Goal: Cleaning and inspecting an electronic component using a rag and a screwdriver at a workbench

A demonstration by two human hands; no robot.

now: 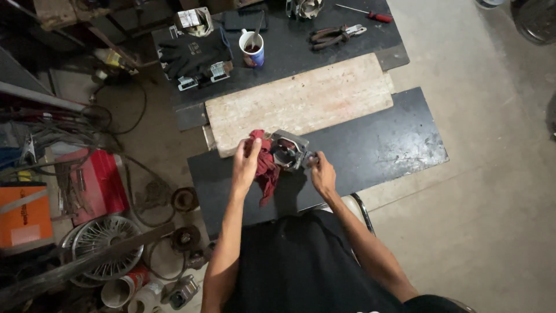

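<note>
Benches of dark sheet metal (376, 145) fill the middle and top of the frame, with a pale, worn wooden plank (301, 101) lying across them at a slant. Just below the plank's lower left end, near the centre of the frame, sits the grey cast-metal motor housing (289, 149), resting on the dark bench. It looks heavy and rigid, probably greasy on its faces, so the outer rim and the projecting lug on its right side seem the safest places to take hold. The left hand (245, 165) is closed on a crumpled dark red rag (265, 165), soft and limp, pressed against the housing's left side with a tail hanging down. The right hand (322, 173) has its grip pinched narrow on the small lug at the housing's right edge.

At the top centre stands a white paper cup with blue print (252, 48), beside black work gloves (191, 53) and pliers (336, 35). A small whitish label sits on a part in the upper left centre. At the left edge lies an orange rectangular box (23, 214) with a pale panel
</note>
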